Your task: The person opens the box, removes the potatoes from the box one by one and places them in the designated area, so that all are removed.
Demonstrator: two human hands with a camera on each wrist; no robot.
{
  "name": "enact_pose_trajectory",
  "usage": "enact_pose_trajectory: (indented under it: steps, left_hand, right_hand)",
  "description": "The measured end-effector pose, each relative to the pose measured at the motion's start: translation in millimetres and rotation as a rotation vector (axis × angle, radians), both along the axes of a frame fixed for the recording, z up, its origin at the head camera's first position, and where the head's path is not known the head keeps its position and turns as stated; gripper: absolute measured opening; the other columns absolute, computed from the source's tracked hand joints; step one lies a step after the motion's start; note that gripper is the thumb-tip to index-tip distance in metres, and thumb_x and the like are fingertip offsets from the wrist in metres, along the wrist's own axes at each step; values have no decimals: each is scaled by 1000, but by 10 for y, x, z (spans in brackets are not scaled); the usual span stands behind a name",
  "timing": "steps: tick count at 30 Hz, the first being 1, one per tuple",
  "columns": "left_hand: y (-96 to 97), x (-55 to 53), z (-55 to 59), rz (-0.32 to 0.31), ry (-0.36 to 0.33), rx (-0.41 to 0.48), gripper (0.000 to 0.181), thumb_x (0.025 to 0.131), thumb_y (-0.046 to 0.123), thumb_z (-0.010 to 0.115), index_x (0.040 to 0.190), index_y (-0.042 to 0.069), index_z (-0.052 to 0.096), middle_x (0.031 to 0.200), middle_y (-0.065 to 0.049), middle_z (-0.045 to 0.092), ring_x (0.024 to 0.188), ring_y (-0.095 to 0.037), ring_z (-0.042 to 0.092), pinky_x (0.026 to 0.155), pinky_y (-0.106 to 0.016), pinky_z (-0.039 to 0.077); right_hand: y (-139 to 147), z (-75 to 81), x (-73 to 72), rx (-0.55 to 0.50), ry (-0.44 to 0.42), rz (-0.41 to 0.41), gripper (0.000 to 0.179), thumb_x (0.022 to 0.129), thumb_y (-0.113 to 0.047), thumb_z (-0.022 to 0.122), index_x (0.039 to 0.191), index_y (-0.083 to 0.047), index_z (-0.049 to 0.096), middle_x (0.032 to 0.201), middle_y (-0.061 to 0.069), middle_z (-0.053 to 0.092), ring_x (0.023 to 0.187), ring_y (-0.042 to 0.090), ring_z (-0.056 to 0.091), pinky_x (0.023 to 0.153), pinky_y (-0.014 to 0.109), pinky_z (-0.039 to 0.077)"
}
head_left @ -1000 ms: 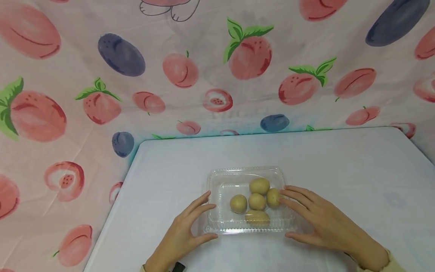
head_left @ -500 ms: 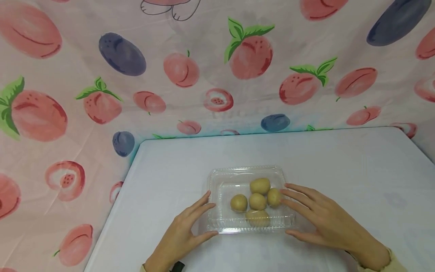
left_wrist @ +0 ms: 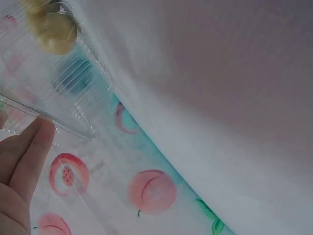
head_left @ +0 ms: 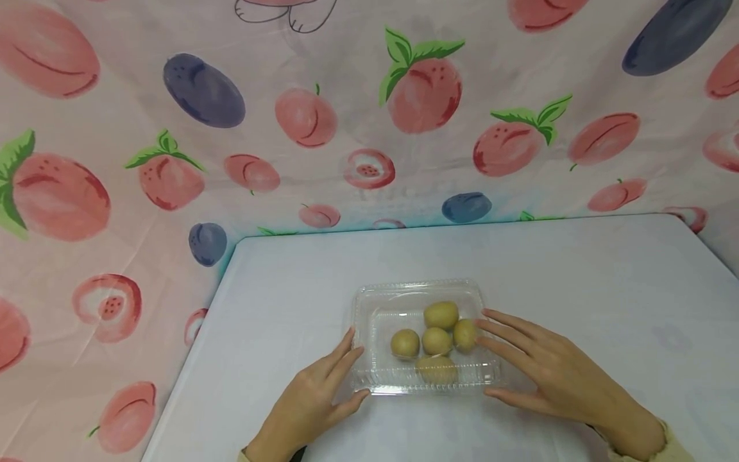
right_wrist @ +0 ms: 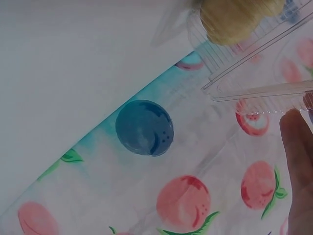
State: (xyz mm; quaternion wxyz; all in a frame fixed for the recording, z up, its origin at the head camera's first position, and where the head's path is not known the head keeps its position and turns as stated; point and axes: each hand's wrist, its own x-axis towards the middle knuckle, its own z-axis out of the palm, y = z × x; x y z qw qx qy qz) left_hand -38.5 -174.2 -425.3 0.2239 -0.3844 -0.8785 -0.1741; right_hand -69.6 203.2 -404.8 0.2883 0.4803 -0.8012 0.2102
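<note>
A clear plastic clamshell container stands on the white table with several small yellow potatoes inside. My left hand lies along its left side, fingers extended and thumb by the front left corner. At the right side is my right hand, fingers spread and straight, thumb near the front right corner. In the left wrist view, fingertips of the left hand touch a rim of the container. The right wrist view has a fingertip of the right hand at the lid, whose rim slants away from the lower rim.
White cloth covers the table around the container. Behind it and on the left hangs a pink cloth printed with fruit. A dark band shows at the left wrist.
Both hands keep their places beside the container. The left hand's fingers have shifted slightly, and its wrist now hides more of the dark band. The potatoes look unmoved.
</note>
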Motion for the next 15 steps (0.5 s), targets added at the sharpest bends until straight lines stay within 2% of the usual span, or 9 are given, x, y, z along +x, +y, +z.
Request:
enact_pose_trajectory:
  steps: [4,6,10,12,15]
  left_hand:
    - [17,-6,1,-3,105,-47,49,101,39,54,129,-2,60,139,-25,56,95,-23,72,76,-28,61]
    - [24,-11,-3,-7,155,-63,48,103,38,50,127,-2,61,137,-26,57,89,-22,73,72,-26,61]
    - [31,-19,-14,-6,223,-87,47,106,37,44,123,-2,63,133,-25,60,81,-20,73,67,-24,60]
    - [30,-22,-15,-8,240,-88,45,106,36,45,121,-1,64,133,-25,60,81,-19,73,66,-23,60]
    - [30,-27,-8,-21,257,-87,41,105,33,46,116,0,66,131,-24,62,80,-17,73,64,-21,59]
  right_hand:
    - [5,9,7,5,2,-11,61,96,-56,57,126,-4,66,130,17,64,125,30,56,119,19,26]
    - [12,13,11,14,10,-26,61,96,-57,56,126,-5,66,131,15,64,125,28,57,115,18,34]
    - [22,21,10,20,25,-33,60,96,-58,56,125,-6,67,133,13,64,126,27,57,89,23,57]
    - [22,26,7,19,26,-25,59,96,-56,56,125,-5,67,134,13,63,127,27,57,75,28,60]
    - [19,31,8,21,20,-18,58,97,-55,56,124,-5,67,135,13,62,128,26,56,70,29,61]
